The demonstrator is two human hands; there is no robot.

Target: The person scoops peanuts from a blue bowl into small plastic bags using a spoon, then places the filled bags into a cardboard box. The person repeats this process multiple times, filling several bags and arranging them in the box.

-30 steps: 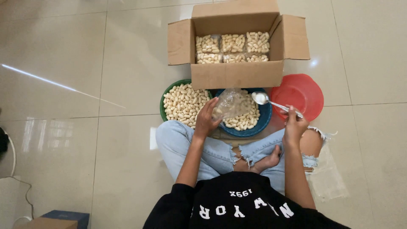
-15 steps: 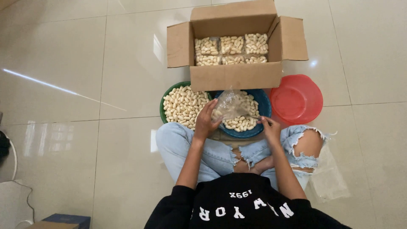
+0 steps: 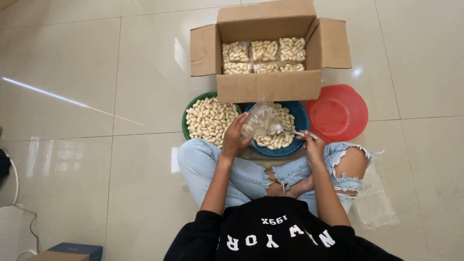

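I sit cross-legged on a tiled floor. My left hand holds a clear plastic bag open over a blue bowl of pale puffed snacks. My right hand grips a metal spoon whose bowl end reaches into the mouth of the bag. A green bowl heaped with the same snacks stands to the left of the blue one. Behind both bowls an open cardboard box holds several filled clear packets of snacks.
An empty red plastic bowl sits right of the blue bowl. Clear plastic bags lie on the floor by my right knee. A small blue box and a cable are at the lower left.
My right hand brought the spoon down from over the red bowl's edge, dipped toward the blue bowl, and now holds its tip at the bag. The left hand kept the bag in place.
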